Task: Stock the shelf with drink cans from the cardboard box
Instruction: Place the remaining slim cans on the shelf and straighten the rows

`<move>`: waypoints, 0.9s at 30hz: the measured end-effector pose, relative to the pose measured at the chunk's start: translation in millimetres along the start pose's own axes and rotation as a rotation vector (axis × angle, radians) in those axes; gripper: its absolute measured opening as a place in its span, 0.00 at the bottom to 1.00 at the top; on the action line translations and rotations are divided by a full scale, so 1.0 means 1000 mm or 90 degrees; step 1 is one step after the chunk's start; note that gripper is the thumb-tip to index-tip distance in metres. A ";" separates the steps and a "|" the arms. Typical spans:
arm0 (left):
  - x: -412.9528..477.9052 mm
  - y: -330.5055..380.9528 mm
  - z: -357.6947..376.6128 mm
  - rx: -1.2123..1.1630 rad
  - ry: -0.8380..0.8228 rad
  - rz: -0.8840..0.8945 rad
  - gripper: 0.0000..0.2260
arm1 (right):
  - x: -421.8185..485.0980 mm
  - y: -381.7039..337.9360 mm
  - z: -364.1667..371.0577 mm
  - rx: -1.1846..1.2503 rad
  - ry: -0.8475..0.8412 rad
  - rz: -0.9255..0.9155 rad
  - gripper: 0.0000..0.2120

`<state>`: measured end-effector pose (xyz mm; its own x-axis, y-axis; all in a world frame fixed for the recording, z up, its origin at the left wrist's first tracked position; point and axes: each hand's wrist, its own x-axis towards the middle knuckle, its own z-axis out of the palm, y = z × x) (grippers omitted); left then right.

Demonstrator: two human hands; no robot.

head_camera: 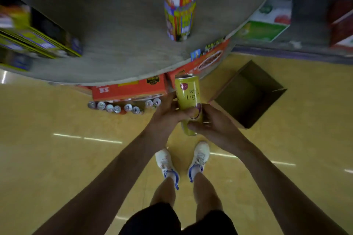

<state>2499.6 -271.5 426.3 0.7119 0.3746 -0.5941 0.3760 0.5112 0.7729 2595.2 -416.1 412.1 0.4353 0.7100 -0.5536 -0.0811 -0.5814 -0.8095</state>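
Both hands, left [168, 113] and right [214, 126], curl round one yellow can [188, 92] held upright above the floor between the cardboard box [267, 105] and the shelf [124, 44]; it would best go in upright, label outward, beside the low row of cans [124, 108].

Grey shelf [118, 30] carries a tall bottle [180, 11] and flat boxes [44, 40]; yellow floor [57, 158] bears the cardboard box [254, 101].

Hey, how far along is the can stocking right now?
Nearly done, it seems. Done: a row of cans stands low under the red cartons, and the cardboard box looks empty. In hand: one yellow can, gripped by left hand and right hand. Left: shelving it.
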 end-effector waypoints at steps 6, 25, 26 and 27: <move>-0.072 0.080 0.008 0.012 0.005 0.084 0.21 | -0.048 -0.093 -0.007 0.013 0.016 -0.073 0.29; -0.184 0.244 -0.041 0.071 0.017 0.341 0.20 | -0.093 -0.278 0.022 -0.030 0.068 -0.314 0.19; -0.188 0.250 -0.043 0.074 0.016 0.353 0.20 | -0.094 -0.285 0.023 -0.030 0.068 -0.327 0.20; -0.191 0.256 -0.045 0.075 0.014 0.361 0.20 | -0.095 -0.291 0.024 -0.028 0.070 -0.340 0.21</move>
<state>2433.0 -177.5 727.6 0.8095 0.5813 -0.0826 0.0034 0.1360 0.9907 2556.1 -305.4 695.7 0.4967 0.8670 -0.0416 0.2133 -0.1683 -0.9624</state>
